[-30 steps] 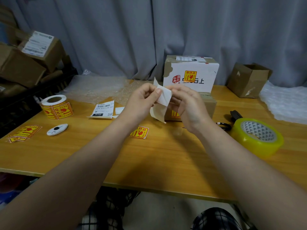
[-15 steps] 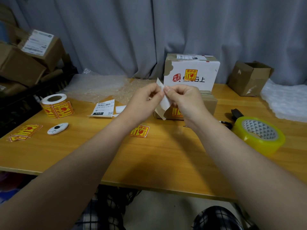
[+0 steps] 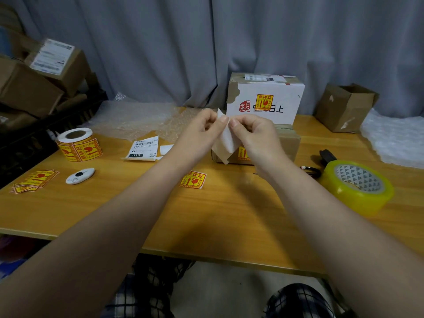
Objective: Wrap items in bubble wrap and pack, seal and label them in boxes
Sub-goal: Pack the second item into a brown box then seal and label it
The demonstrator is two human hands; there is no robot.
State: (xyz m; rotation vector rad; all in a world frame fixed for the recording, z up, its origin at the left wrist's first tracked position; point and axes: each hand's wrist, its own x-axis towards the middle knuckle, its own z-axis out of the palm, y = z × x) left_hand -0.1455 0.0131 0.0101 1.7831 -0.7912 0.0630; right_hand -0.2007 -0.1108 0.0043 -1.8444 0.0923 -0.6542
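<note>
Grey curtain backs the wooden worktop (image 3: 218, 214). My left hand (image 3: 199, 134) and right hand (image 3: 254, 136) both pinch a label (image 3: 226, 141), held up near the white box (image 3: 275, 92). I judge this the labelling step; next, peel off its backing and press it onto a box.

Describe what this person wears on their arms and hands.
Nothing that shows: both forearms are bare, no sleeves in view. The left hand and right hand carry no gloves, and no watch, bracelet or ring is visible.
</note>
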